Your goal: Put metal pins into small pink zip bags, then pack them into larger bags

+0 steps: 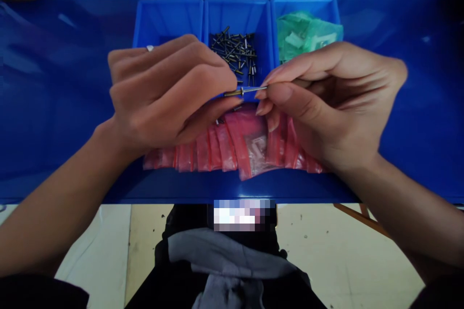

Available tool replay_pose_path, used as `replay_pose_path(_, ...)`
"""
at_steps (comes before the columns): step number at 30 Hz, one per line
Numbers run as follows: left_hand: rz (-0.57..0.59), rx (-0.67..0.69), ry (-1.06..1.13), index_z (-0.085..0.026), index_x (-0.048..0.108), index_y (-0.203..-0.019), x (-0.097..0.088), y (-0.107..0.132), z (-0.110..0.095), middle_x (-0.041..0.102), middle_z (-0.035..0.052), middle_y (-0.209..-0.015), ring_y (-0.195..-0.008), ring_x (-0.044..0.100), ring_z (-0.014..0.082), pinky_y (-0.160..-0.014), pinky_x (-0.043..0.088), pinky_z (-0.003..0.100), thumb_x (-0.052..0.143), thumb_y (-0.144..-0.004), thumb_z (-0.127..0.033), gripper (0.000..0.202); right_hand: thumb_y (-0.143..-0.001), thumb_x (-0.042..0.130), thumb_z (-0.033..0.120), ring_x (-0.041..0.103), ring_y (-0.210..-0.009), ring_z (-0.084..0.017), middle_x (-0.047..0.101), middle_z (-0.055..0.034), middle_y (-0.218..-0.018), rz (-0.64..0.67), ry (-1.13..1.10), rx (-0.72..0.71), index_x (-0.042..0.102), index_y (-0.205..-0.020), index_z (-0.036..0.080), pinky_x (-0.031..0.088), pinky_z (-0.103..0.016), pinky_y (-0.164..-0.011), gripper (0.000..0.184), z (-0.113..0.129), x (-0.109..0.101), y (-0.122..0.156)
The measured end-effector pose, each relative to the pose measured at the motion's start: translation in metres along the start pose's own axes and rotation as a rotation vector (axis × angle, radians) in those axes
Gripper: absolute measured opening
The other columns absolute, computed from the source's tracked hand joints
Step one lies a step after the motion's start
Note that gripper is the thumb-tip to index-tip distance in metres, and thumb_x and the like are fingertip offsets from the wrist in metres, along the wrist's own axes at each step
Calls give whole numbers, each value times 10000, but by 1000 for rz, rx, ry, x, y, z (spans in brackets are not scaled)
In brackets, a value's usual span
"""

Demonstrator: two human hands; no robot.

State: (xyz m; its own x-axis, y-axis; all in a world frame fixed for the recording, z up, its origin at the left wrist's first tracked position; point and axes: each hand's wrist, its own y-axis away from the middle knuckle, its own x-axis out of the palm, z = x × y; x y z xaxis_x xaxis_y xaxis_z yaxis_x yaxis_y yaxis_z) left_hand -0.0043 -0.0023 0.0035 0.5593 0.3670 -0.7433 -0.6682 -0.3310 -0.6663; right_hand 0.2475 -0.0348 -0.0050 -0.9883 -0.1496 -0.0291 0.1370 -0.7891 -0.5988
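Between my two hands a blind rivet (237, 91) lies nearly level, its thin pin pointing right. My left hand (170, 87) is closed, with the rivet's thicker end between its thumb and forefinger. The thumb and forefinger of my right hand (326, 101) pinch the tip of the pin; its other fingers are curled. Small metal ends show under my left thumb, and I cannot tell whether that hand holds them. Below both hands is a row of red-edged zip bags (221, 147), partly covered by them. One clear bag (258, 149) has a pale piece inside.
Three blue bins stand at the back: the left bin (170, 14) is partly hidden, the middle bin (239, 12) holds many loose rivets (235, 50), and the right bin (304, 4) holds green bags (308, 34). The blue table's front edge (163, 198) runs close to my lap.
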Motion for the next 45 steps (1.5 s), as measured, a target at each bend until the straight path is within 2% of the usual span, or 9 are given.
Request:
replay_pose_path(5, -84, 79, -39, -219, 636, -1061, 2, 2, 3, 717, -19, -1008, -903, 792, 191, -698, 554, 326, 486, -1158, -352, 222, -886, 902, 117, 771, -669, -145, 840, 47, -919, 26, 11, 62, 869, -1054, 278, 672, -263, -588, 235, 1, 1, 0)
replay_pose_path(11, 53, -166, -121, -214, 648, -1155, 0, 0, 10, 743, 29, -1195, -1147, 779, 265, -981, 646, 465, 537, -1114, -276, 134, -978, 734, 19, 847, -947, -202, 854, -21, -1167, -24, 33, 38, 821, -1254, 243, 693, -265, -641, 366, -2, -3, -5)
replay_pose_path(15, 108, -149, -103, -210, 647, -1153, 5, -2, 14, 761, 45, -1301, -1181, 784, 282, -959, 659, 472, 542, -1123, -297, 139, -1012, 702, 54, 844, -1036, -234, 848, -85, -1187, 262, 658, -291, 790, -1285, 194, 720, -323, -820, 319, 3, -15, -7)
replay_pose_path(18, 131, -119, -91, -226, 643, -1149, 9, -1, 15, 769, 37, -1306, -1205, 791, 272, -933, 666, 445, 538, -1131, -307, 135, -1011, 729, 104, 838, -939, -264, 833, -172, -1215, 532, 946, -607, 778, -1190, 95, 690, -361, -734, 186, 6, -21, -4)
replay_pose_path(21, 165, -132, -85, -247, 657, -1164, 10, 1, 14, 783, 26, -1277, -1296, 769, 247, -1001, 663, 419, 499, -1152, -310, 170, -1065, 640, 105, 805, -922, -200, 822, -155, -1248, 565, 1066, -763, 737, -1239, 91, 639, -313, -705, 200, 7, -20, 0)
replay_pose_path(29, 119, -136, -121, -206, 695, -1125, 7, 0, 11, 825, 39, -1177, -1149, 829, 267, -839, 672, 377, 524, -1132, -304, 197, -1058, 563, 50, 714, -854, -226, 806, -149, -1077, 749, 1227, -616, 754, -1186, 52, 547, -378, -686, 230, 0, -4, 7)
replay_pose_path(36, 129, -117, -120, -216, 686, -1150, 7, 2, 13, 824, 39, -1212, -1135, 831, 277, -818, 655, 380, 526, -1132, -320, 192, -1091, 523, 105, 672, -837, -206, 775, -61, -959, 646, 1185, -633, 790, -1123, 157, 571, -366, -717, 274, 1, -1, 5)
replay_pose_path(42, 168, -132, -95, -225, 678, -1100, 8, 1, 15, 815, 25, -1209, -1218, 807, 280, -889, 663, 394, 503, -1140, -350, 219, -1098, 649, 218, 712, -832, -148, 733, 27, -985, 209, 708, -261, 759, -1014, 292, 630, -358, -778, 158, 12, 11, 8)
replay_pose_path(45, 144, -117, -98, -209, 662, -1187, 7, 1, 14, 804, 30, -1240, -1164, 817, 281, -873, 642, 354, 570, -1114, -329, 167, -1091, 682, 245, 722, -880, -146, 726, 9, -983, 126, 654, -350, 793, -1097, 276, 627, -332, -800, 115, 5, 7, 7)
